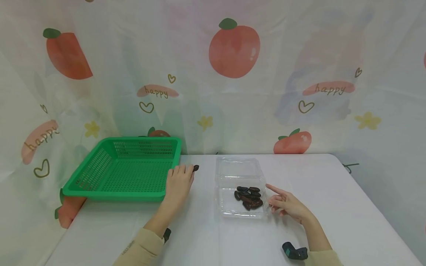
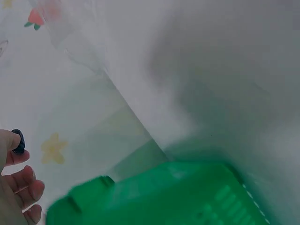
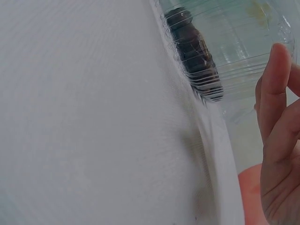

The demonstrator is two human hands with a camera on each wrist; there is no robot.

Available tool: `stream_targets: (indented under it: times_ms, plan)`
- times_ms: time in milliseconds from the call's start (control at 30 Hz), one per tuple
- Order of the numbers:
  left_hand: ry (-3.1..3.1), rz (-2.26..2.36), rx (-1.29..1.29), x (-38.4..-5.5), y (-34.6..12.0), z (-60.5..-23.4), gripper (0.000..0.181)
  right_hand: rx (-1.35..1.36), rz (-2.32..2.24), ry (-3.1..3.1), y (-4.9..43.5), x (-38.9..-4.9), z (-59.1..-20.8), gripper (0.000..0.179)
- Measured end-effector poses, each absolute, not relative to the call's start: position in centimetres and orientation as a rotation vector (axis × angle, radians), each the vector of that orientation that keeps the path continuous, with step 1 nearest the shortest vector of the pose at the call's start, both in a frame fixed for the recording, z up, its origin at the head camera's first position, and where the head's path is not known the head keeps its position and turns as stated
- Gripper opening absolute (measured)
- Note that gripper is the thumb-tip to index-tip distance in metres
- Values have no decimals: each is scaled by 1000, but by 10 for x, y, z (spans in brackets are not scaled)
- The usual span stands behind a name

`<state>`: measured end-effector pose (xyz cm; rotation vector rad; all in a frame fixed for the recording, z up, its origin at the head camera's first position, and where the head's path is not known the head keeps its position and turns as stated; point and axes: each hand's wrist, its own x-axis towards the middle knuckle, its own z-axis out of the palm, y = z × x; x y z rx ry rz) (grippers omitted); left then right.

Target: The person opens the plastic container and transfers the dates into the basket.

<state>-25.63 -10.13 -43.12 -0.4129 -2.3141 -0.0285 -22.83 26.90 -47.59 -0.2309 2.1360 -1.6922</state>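
My left hand (image 1: 178, 184) is beside the right wall of a green plastic basket (image 1: 121, 194). It pinches a dark brown date (image 1: 196, 168), which pokes out past the fingertips and also shows against the thumb in the left wrist view (image 2: 18, 141). A clear plastic clamshell box (image 1: 226, 212) lies with its lid back at the middle of the table. Several dates (image 1: 251, 198) are piled in its right half. Along the box's right side is my right hand (image 1: 291, 207), index finger stretched to the rim and the other fingers loosely bent.
The white table (image 1: 199, 244) carries the basket at the left, partly past its left edge. Behind it hangs a printed fruit curtain (image 1: 233, 111). Dark wrist devices show at both wrists, the right one (image 1: 294, 251) low near the sleeve.
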Motion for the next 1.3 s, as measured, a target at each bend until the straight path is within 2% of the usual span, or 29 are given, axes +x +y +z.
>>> stream_targets:
  times_ms: [700,1300]
  plan:
    - [-2530,-132,-115,-270,-185,-425,15,-244,-1702,2126,268,-227,-473,72]
    - [-2907,71,-202,-294,-203,-427,25,-240,-1696,2123,268,-229,-476,74]
